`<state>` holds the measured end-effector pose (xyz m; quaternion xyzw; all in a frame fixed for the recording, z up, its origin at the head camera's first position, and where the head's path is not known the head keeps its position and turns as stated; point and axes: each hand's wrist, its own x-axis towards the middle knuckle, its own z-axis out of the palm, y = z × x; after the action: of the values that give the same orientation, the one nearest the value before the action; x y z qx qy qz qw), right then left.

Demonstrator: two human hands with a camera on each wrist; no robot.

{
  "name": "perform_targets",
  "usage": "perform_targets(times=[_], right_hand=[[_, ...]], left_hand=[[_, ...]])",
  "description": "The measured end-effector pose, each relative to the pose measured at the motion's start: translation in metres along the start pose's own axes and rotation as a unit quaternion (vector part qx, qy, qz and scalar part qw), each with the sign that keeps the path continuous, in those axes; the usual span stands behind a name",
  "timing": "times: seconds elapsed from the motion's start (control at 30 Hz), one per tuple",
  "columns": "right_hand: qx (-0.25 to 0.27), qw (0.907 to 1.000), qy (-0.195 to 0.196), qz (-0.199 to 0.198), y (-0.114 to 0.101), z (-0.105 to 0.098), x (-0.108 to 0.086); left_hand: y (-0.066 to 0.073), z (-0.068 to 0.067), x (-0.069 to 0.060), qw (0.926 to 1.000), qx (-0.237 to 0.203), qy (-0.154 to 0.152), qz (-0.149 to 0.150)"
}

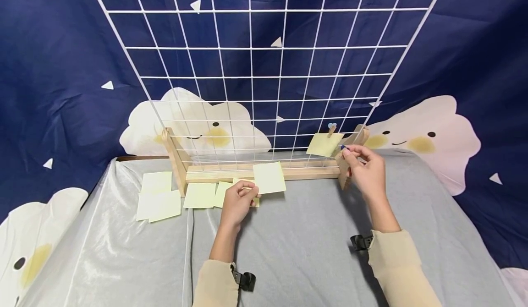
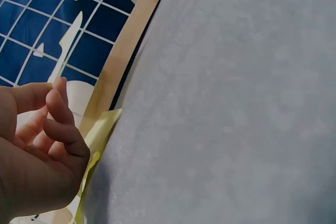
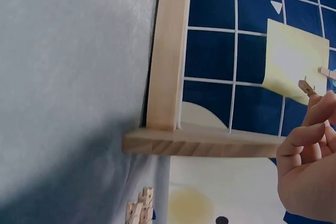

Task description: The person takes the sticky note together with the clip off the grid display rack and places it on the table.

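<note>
My left hand pinches a pale yellow sticky note by its lower left corner, in front of the wooden base bar. In the left wrist view that note appears nearly edge-on. Between thumb and fingertips, my right hand holds a small wooden clothespin with a blue bit at its end, by the right post of the stand. Another yellow note hangs on the white wire grid, fastened by a clothespin with a light blue decoration.
More yellow notes lie below the left hand, along the base bar. Further left, another group of notes overlaps on the grey cloth. Several wooden clothespins lie beyond the stand's right foot.
</note>
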<state>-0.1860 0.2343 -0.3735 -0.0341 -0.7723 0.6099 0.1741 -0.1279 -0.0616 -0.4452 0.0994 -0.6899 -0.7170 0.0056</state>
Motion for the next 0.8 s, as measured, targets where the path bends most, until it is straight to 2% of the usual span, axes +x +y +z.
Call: perform_targets(times=[0.2,0.33,0.4,0.47,0.57,0.8], right_hand=[[-0.014,0.9999,0.000,0.007,0.004,-0.007,-0.003],[-0.028,0.9992,0.016,0.023,0.009,-0.013,-0.003],[-0.031,0.9989,0.023,0.026,0.010,-0.016,-0.003],[-0.033,0.9988,0.026,0.026,0.011,-0.019,-0.002],[-0.026,0.9987,0.031,0.029,0.011,-0.022,-0.002],[-0.011,0.9977,0.044,0.050,0.015,-0.026,-0.001]], left_hand=[[-0.001,-0.002,-0.003,0.9999,0.013,-0.009,-0.005],[0.016,-0.003,-0.013,0.9993,0.031,-0.018,-0.014],[0.015,-0.004,-0.013,0.9990,0.037,-0.021,-0.017],[0.011,-0.005,-0.012,0.9989,0.039,-0.021,-0.013],[-0.005,-0.007,-0.004,0.9986,0.047,-0.022,-0.012],[-0.009,-0.008,-0.002,0.9977,0.059,-0.032,-0.010]])
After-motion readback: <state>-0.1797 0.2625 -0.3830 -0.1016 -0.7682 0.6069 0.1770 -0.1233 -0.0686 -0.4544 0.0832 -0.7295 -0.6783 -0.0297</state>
